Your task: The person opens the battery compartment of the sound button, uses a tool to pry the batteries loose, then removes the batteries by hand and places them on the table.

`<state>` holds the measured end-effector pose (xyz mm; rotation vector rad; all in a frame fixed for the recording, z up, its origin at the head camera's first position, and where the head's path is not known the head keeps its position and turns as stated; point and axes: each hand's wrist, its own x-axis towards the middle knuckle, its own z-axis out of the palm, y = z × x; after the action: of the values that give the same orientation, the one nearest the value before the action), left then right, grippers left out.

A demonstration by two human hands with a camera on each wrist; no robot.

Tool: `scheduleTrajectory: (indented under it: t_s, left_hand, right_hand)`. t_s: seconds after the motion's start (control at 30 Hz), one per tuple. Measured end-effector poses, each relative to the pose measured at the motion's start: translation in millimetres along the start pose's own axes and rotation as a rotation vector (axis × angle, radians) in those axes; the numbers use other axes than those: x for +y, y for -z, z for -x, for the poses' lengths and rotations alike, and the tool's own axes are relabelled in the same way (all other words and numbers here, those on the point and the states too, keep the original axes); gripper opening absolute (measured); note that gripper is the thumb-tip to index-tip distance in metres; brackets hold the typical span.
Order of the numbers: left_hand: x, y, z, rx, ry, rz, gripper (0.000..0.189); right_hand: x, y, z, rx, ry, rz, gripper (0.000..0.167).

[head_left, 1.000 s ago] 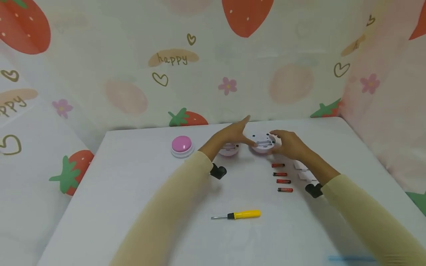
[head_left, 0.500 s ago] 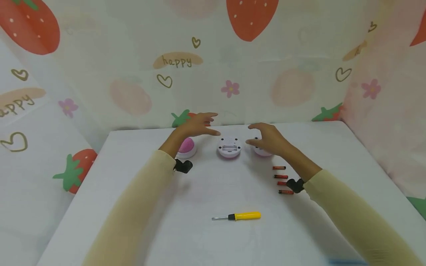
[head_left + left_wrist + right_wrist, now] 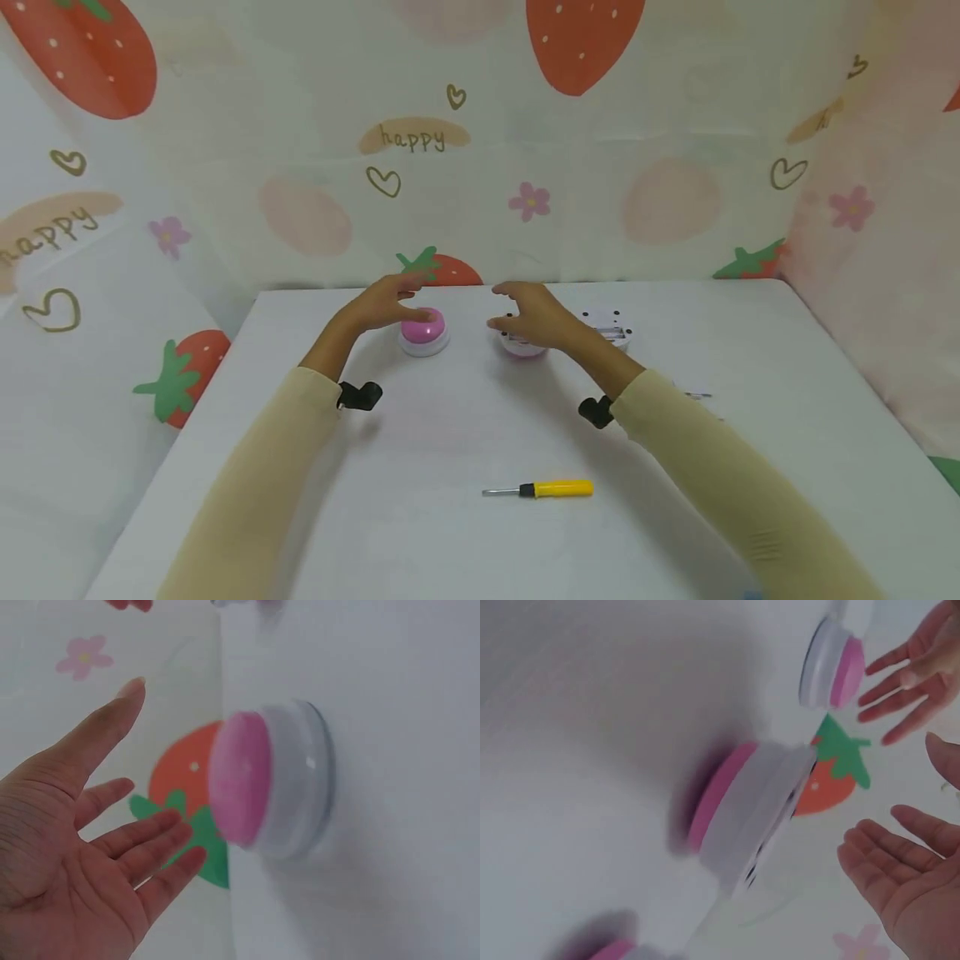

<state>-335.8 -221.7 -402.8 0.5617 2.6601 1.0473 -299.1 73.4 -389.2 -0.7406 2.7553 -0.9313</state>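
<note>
A white round button with a pink dome [image 3: 422,328] stands upright at the back left of the table. My left hand [image 3: 378,304] hovers just above and behind it, fingers extended; the left wrist view shows a gap between the palm and the pink dome [image 3: 240,778]. Farther right, a second button [image 3: 522,348] lies upside down, pink side on the table and white base up. My right hand [image 3: 538,315] is over it with fingers spread, apart from its base [image 3: 761,814] in the right wrist view. A third overturned button [image 3: 618,333] shows its battery slot, partly behind my right forearm.
A screwdriver [image 3: 538,489] with a yellow handle lies at the table's front middle. Small white pieces [image 3: 697,390] show beyond my right sleeve [image 3: 697,450], which covers the batteries' area. A strawberry-print sheet [image 3: 585,167] hangs behind the table [image 3: 450,533].
Both hands have moved left: the left from the middle overturned button to the upright one, the right from the right-hand overturned button to the middle one. The batteries are now hidden.
</note>
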Motion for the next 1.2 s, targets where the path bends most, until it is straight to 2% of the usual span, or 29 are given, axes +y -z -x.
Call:
scheduleTrajectory:
  t_s: [0.2, 0.37, 0.5, 0.57, 0.8, 0.93, 1.03, 1.2]
  left_hand:
    - [-28.7, -8.2, 12.4, 0.006, 0.049, 0.008, 0.087]
    - [-40.6, -21.8, 14.2, 0.008, -0.008, 0.071, 0.084]
    - [-44.0, -31.3, 13.8, 0.021, -0.048, 0.091, 0.088]
    - [-45.8, -34.2, 14.5, 0.034, -0.042, 0.079, 0.089]
    - [-49.4, -41.9, 15.9, 0.093, -0.017, 0.061, 0.084]
    - [-50.5, -42.7, 15.6, 0.135, -0.037, 0.033, 0.078]
    - [-46.8, -40.9, 17.7, 0.143, -0.049, 0.014, 0.074]
    - [-34.5, -38.7, 21.9, 0.139, -0.044, 0.045, 0.073]
  right_hand:
    - [-18, -26, -18.8, -0.092, 0.026, 0.053, 0.068]
    - [-27, -50, -28.0, -0.149, 0.022, 0.047, 0.068]
    - [-34, -65, -30.4, -0.182, 0.074, -0.010, 0.065]
    - [-39, -71, -32.2, -0.202, 0.090, -0.030, 0.066]
    - [-48, -86, -36.9, -0.254, -0.006, 0.031, 0.079]
    - [-50, -86, -36.5, -0.264, -0.026, 0.027, 0.083]
    - [-52, -83, -33.7, -0.284, -0.019, 0.027, 0.086]
    - [-55, -76, -24.8, -0.263, 0.015, 0.131, 0.083]
